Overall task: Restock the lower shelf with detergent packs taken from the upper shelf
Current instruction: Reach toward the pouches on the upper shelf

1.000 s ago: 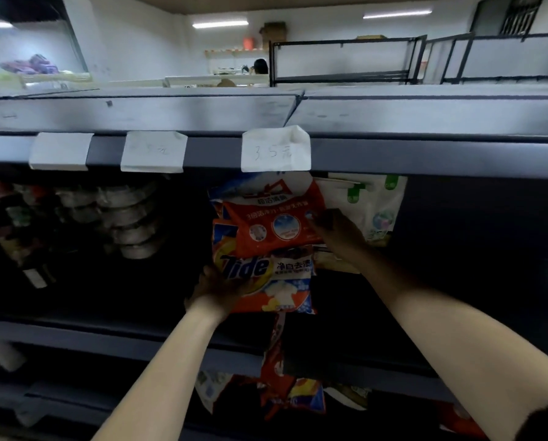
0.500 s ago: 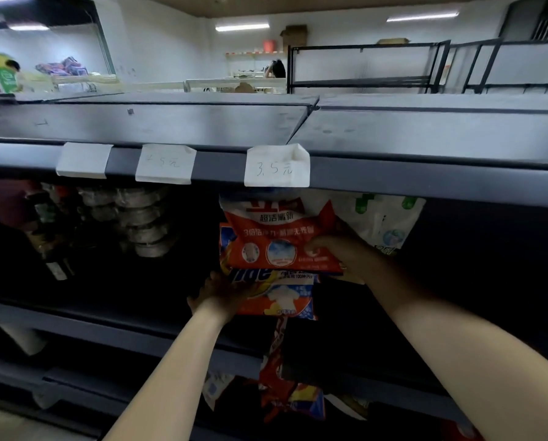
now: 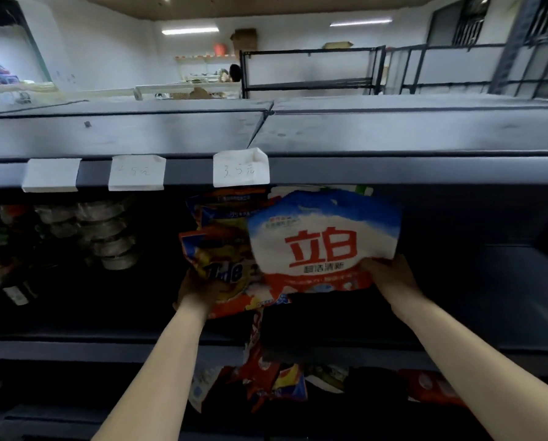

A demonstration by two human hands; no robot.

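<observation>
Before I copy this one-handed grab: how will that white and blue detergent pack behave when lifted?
Probably floppy: the white and blue detergent pack is a soft pouch with rippled edges, pinched at its lower corner by the right hand. Its glossy film may be slippery. It looks filled, so likely to sag; weight can't be judged.

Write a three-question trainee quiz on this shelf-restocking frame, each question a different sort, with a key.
1. True or false: the right hand grips the white, blue and red detergent pack at its lower right corner.
2. Multiple choice: the left hand holds which thing? A) a paper price tag B) the orange Tide pack C) a stack of metal tins
3. Fill in: the paper tag right above the packs reads ___ before the currency sign.

Key: 1 true; 2 B; 3 3.5
</observation>
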